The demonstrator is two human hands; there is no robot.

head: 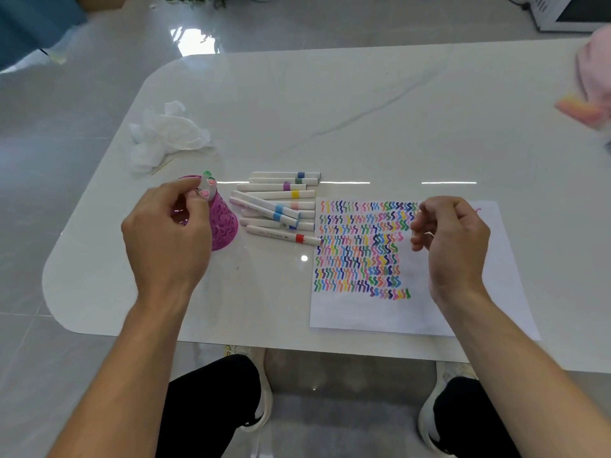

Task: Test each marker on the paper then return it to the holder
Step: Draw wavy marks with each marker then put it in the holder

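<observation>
View from above a person seated at a white marble-look worktop (330,110), both bare forearms reaching forward. On the left, the left hand (168,233) is at a magenta cut-out pen holder (226,226) standing near the worktop's left edge; its grip is closed, thumb and fingertips pinching the top of a pink-capped marker (205,192) that stands in the mouth of the holder beside two other marker ends, one green and one pink. Just right of the holder lies a row of loose markers (281,206), white barrels with coloured bands, side by side and partly overlapping; the nearest is a red-banded marker (299,239) whose tip touches the left edge of the paper (363,312). The paper, right of centre, is filled with rows of short squiggles in many colours, its near part bare. The right hand (453,239) hovers over the paper's right side, fingers loosely curled, its grip slack and apparently holding nothing. A crumpled white tissue (168,133) lies farther back on the left. The step in hand looks like returning a tested marker to the holder. The next move likely calls for releasing it, then picking a loose marker from the row, uncapping it and drawing on the paper's bare part.
</observation>
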